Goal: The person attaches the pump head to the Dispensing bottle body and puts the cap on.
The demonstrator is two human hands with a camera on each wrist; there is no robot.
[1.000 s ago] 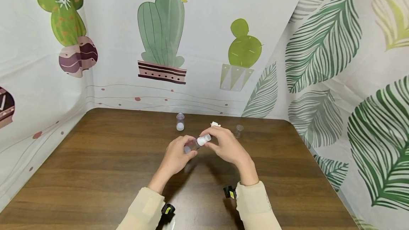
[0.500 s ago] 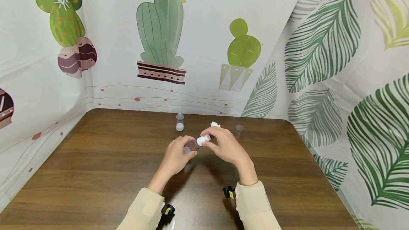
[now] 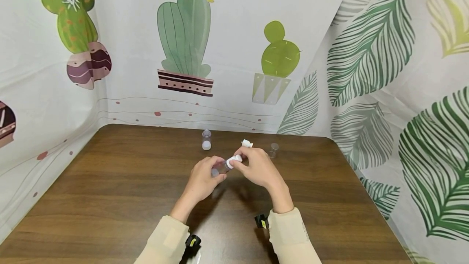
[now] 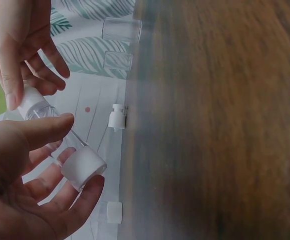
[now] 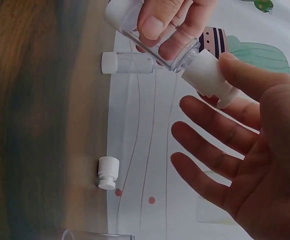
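Note:
My left hand [image 3: 202, 178] holds a small clear bottle [image 5: 177, 61] by its body, tilted, with its white base [image 4: 84, 166] towards the lower left in the head view. At the bottle's neck, my right hand [image 3: 261, 169] pinches a white pump head [image 5: 204, 75] between thumb and index finger. The other right fingers are spread away from it in the right wrist view. The pump head sits at the neck; whether it is fully seated cannot be seen. Both hands are above the table, and part of the bottle is hidden behind the left fingers.
A second clear bottle with a white base [image 3: 207, 141] stands near the table's back edge. Right of it is another white pump head [image 3: 247, 144], then two clear caps [image 4: 121, 30]. The brown wooden table [image 3: 110, 190] meets a patterned cloth [image 3: 234, 52] behind.
My right hand has shifted slightly, its thumb and index finger moving round the pump head, and the pump head behind it shows more. The left hand and bottle stay nearly in place.

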